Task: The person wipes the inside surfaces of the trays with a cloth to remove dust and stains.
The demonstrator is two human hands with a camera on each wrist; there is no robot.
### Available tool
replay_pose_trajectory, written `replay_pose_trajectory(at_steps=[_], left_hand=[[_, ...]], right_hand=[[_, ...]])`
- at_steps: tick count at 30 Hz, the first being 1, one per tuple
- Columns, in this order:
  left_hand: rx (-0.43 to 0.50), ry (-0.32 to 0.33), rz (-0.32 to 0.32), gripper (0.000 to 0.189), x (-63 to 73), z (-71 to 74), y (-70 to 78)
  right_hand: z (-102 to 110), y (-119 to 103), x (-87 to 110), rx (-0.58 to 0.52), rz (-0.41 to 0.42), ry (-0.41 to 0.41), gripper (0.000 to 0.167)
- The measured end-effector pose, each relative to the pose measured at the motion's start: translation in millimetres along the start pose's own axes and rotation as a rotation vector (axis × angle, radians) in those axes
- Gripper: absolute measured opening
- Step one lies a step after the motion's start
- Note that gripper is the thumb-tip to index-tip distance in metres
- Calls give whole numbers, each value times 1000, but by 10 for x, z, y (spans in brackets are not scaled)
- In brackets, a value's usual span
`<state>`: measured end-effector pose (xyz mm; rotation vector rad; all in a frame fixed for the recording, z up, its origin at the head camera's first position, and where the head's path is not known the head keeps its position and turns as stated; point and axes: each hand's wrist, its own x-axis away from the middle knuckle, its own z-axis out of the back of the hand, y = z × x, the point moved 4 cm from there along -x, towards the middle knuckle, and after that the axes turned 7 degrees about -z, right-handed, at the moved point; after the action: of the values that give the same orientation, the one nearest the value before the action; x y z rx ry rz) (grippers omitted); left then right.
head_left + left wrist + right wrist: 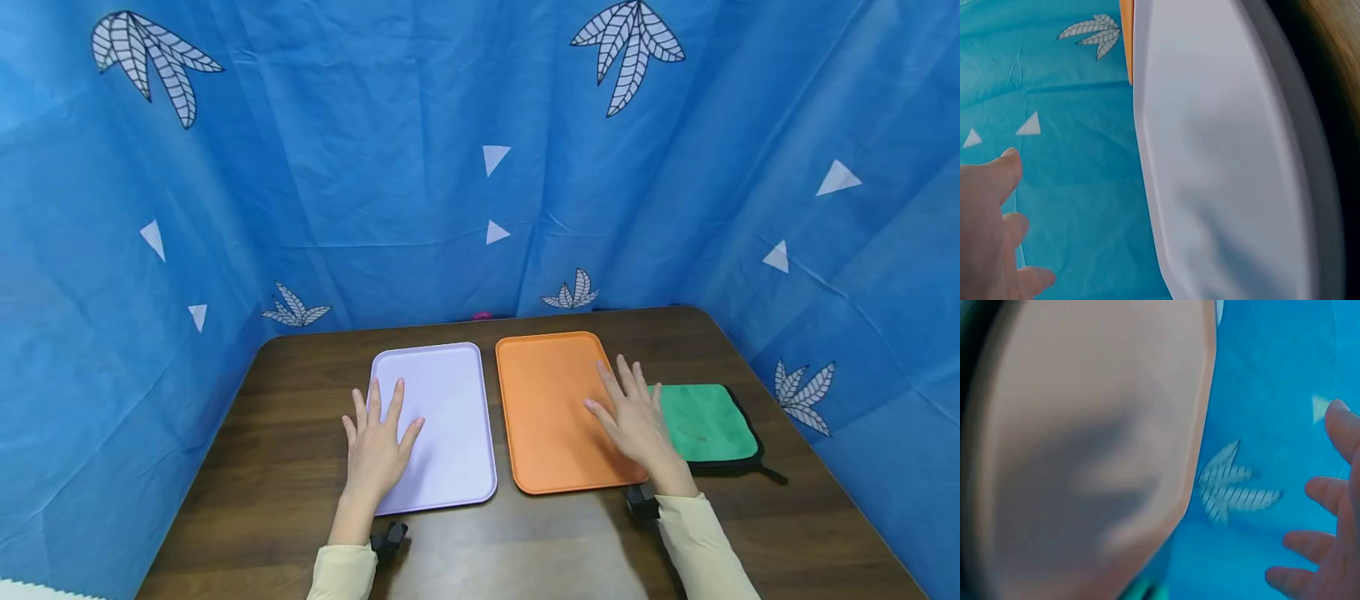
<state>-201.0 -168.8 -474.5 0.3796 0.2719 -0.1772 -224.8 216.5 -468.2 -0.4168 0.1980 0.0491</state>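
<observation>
Both hands are free of any hold: the left hand (377,454) is spread wide, its fingers fanned and its thumb well apart, and the right hand (641,421) is spread too, fingers fairly straight and pinching nothing. The left is above the left edge of the lilac tray (446,417), the right above the right side of the orange tray (551,408); in the wrist views shadows fall on both trays, and the hands appear to hover rather than press, though the head view alone cannot settle contact. The two trays lie flat, side by side with a narrow gap between them, on the brown wooden table (292,467). Just beyond the right hand lies a green cloth (708,421) with black edging and a small loop at its near corner. A blue curtain (375,183) with white leaf and triangle prints stands behind and at the sides. This looks like a ready or resting stage, with nothing taken up; a grip on either tray would call for lowering the fingers to its rim and curling them round it.
</observation>
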Motion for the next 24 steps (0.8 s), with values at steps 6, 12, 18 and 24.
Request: replay_pose_trajectory(at_steps=[6,12,18,24], left_hand=[[44,-47,69,73,60,21,-165],[73,-54,89,73,108,29,-248],[87,-34,90,73,121,23,-273],[88,-54,87,73,138,-50,-258]], right_hand=[[188,539,78,-43,-101,-23,69],[300,947,126,-59,-253,-113,73],[240,1127,108,-64,-353,-227,83],[138,1242,158,-47,-403,-289,89]])
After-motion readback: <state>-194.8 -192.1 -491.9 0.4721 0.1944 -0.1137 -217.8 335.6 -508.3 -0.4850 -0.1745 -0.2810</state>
